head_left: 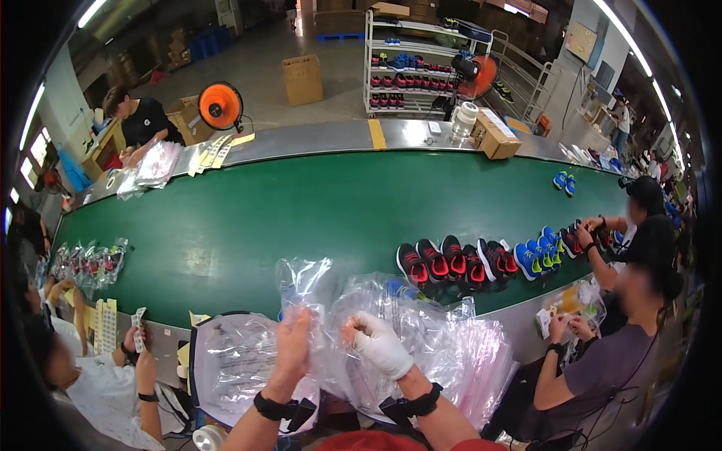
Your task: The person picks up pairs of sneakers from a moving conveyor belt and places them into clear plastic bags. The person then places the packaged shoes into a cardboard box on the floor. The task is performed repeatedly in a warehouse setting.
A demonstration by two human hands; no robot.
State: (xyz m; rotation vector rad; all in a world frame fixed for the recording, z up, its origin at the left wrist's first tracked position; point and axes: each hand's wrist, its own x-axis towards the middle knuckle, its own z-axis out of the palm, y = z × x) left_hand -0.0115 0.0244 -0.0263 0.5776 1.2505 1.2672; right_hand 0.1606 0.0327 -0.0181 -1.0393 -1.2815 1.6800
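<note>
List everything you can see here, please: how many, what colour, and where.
Long green work surface: one, green, across the middle
Black sneakers with red lining: several, black and red, right of centre
Blue-and-lime shoes: several, blue and lime, right; one pair farther back
Thin clear plastic bags: many, transparent, near edge and left
Round orange fans: two, orange, beyond the far edge
Brown cardboard boxes: at least three, brown, far side
White metal shoe rack: one, white, back
Co-workers: at least five, mixed clothing, both sides
Left hand: one, bare, at the bags
Right hand: one, white-gloved, at the bags
</note>
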